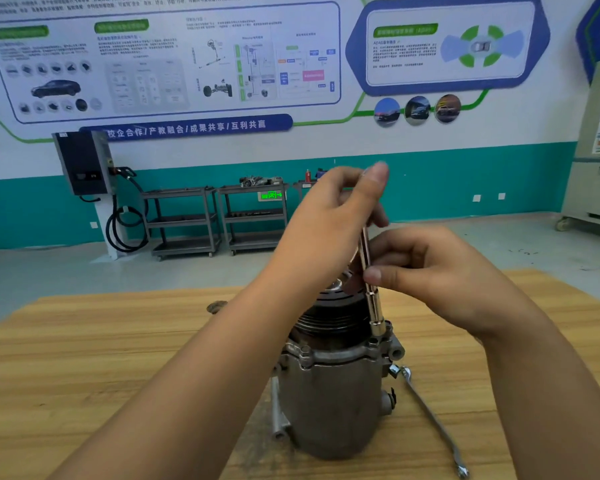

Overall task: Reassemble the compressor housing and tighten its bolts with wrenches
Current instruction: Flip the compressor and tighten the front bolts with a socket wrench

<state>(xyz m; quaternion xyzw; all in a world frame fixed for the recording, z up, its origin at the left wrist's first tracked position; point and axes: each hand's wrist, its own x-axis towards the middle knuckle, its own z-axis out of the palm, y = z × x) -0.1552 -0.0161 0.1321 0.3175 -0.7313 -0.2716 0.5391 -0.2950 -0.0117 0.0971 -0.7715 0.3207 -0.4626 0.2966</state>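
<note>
Standing upright on wooden table [118, 358], compressor [329, 393] met at flange bolt by near-vertical socket wrench [373, 299]. Top gripped by raised left hand [333, 209]; shaft pinched midway by right hand [430, 268], fingers curled.

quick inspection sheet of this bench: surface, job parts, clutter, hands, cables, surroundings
surface: wooden table, light grain, no cover seen.
job's things: compressor stands upright mid-table, pulley on top; socket driver stands nearly upright, its socket on a flange bolt on the right; flat wrench lies to the compressor's right.
clutter: small dark part behind and left of the compressor, too blurred to identify.
hands: left hand grips the driver's top; right hand pinches its shaft lower down.
cables: black cable hangs coiled under the wall charger.
surroundings: two shelf carts against a teal-and-white postered wall; cabinet at right.
</note>
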